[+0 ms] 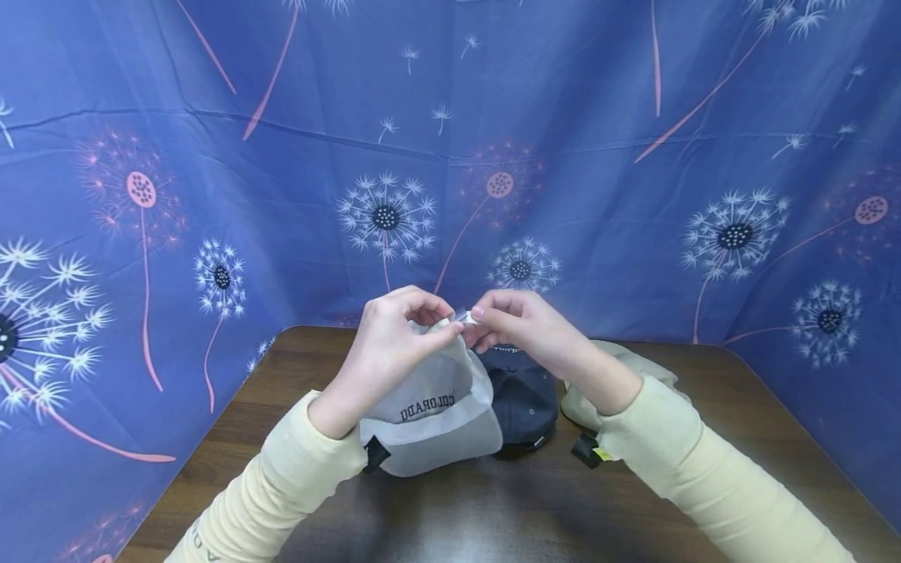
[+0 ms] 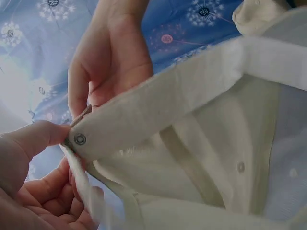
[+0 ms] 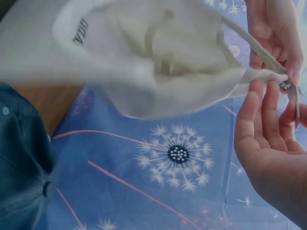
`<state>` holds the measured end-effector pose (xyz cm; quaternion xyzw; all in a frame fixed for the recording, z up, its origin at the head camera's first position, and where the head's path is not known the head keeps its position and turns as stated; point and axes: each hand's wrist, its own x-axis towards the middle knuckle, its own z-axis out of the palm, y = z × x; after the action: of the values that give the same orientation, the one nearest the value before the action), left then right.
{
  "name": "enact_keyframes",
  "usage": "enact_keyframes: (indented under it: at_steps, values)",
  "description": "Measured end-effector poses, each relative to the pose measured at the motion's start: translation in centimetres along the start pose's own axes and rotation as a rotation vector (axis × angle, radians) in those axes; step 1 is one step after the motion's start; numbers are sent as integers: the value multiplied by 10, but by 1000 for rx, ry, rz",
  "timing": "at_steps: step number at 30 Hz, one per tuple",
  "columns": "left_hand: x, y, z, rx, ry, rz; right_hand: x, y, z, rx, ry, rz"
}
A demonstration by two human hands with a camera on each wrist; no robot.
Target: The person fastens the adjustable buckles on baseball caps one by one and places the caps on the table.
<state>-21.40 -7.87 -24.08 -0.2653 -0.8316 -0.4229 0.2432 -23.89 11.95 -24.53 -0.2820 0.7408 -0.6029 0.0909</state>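
Note:
A white cap [image 1: 422,434] hangs brim-down in front of me, with its inside toward me and the COLORADO lettering reversed. My left hand [image 1: 390,340] pinches the cap's back strap [image 2: 158,100] near one end, thumb beside a round metal eyelet [image 2: 79,139]. From the other side, my right hand [image 1: 524,322] holds the strap's end between thumb and fingers. A small metal buckle [image 3: 285,85] shows between the two hands in the right wrist view. The fingertips of both hands nearly meet there.
Just behind the white cap, a dark navy cap [image 1: 524,403] sits on the brown wooden table [image 1: 450,516]. A beige cap [image 1: 640,363] lies to the right, partly hidden by my right forearm. Blue cloth [image 1: 450,94] with dandelion prints rises behind the table.

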Motion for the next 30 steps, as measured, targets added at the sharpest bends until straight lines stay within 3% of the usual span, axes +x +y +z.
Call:
enact_keyframes:
  at_steps: [6,23,30]
  values:
    - [-1,2,3,33,8,44,-2,-1,-2,-24,25,-4]
    - [-5,-3,6,23,-44,-42,-5,6,-10,-59,5,28]
    - [-6,-3,7,16,-60,-66,-7,9,-12,-14,53,38]
